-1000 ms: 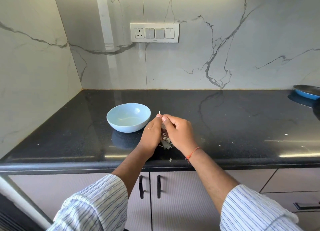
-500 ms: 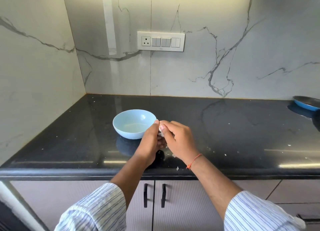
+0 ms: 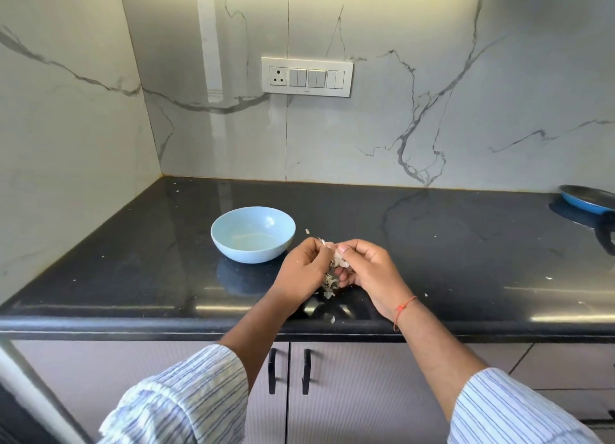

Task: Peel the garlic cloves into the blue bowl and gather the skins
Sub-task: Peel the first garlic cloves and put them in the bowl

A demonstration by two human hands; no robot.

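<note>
A pale blue bowl [image 3: 253,233] stands on the black countertop [image 3: 432,244], left of my hands; its inside looks bare. My left hand [image 3: 304,270] and my right hand [image 3: 369,270] meet just right of the bowl, and together they pinch a garlic clove [image 3: 340,256] with papery skin curling off it. Below the hands a small heap of garlic skins [image 3: 329,285] lies on the counter. The fingers hide most of the clove.
Small skin flakes are scattered over the counter, one [image 3: 307,231] near the bowl and one [image 3: 332,319] at the front edge. A blue frying pan [image 3: 585,201] sits at the far right. Cabinet doors with black handles [image 3: 289,370] are below the counter.
The camera view has shifted a little. My hands stay together on the clove beside the bowl, and skins show again beneath them.
</note>
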